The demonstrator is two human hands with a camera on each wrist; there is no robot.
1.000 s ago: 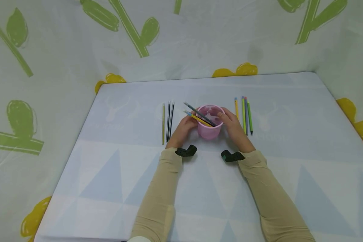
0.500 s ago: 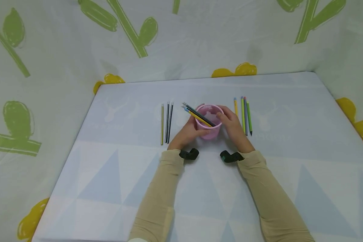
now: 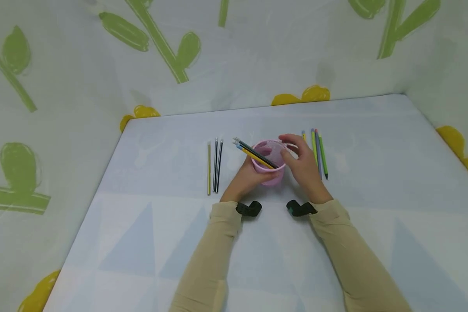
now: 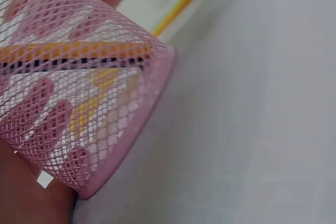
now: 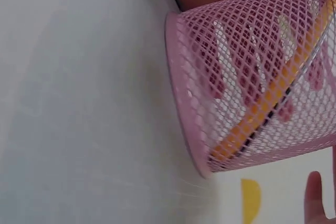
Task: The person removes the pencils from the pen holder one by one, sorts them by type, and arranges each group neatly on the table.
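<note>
A pink mesh pencil cup (image 3: 272,178) stands near the middle of the table; whether its base touches the cloth I cannot tell. Yellow and dark pencils (image 3: 255,154) lean inside it, their eraser ends over the left rim. My left hand (image 3: 246,178) grips the cup from the left, thumb across its front, fingers seen through the mesh in the right wrist view. At the cup's right my right hand (image 3: 305,167) has its fingers spread, thumb close to the rim. In the right wrist view a finger (image 5: 314,195) of that hand is apart from the mesh.
Left of the cup lie a gold pencil (image 3: 209,169) and two black pencils (image 3: 216,167). Beyond my right hand lie a yellow pencil (image 3: 303,135), yellow-green and purple ones, and a green pencil (image 3: 323,158). A patterned cloth covers the table (image 3: 136,238).
My left thumb has come round to the cup's front. My right fingers have lifted off the cup's side and spread. The head view has tilted slightly.
</note>
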